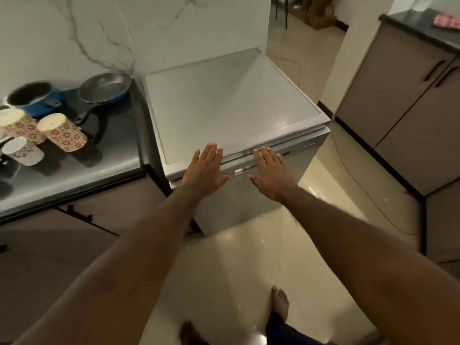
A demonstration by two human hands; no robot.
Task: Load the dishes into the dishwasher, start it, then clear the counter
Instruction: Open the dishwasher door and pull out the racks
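A silver freestanding dishwasher (pixel 224 103) stands in front of me with its door closed. My left hand (pixel 204 170) and my right hand (pixel 270 171) are both stretched out flat, fingers straight, over the top front edge of the door, either side of the handle recess (pixel 242 170). Neither hand holds anything. On the counter (pixel 104 170) to the left stand a blue saucepan (pixel 34 98), a blue frying pan (pixel 107 89), two upside-down floral mugs (pixel 63 133) and a white cup (pixel 22 150).
Grey cabinets with black handles (pixel 398 95) line the right side under a dark counter holding a red cloth (pixel 446 21). A thin cable (pixel 361 185) runs across the glossy floor. My bare feet (pixel 280 302) are on the tiles below.
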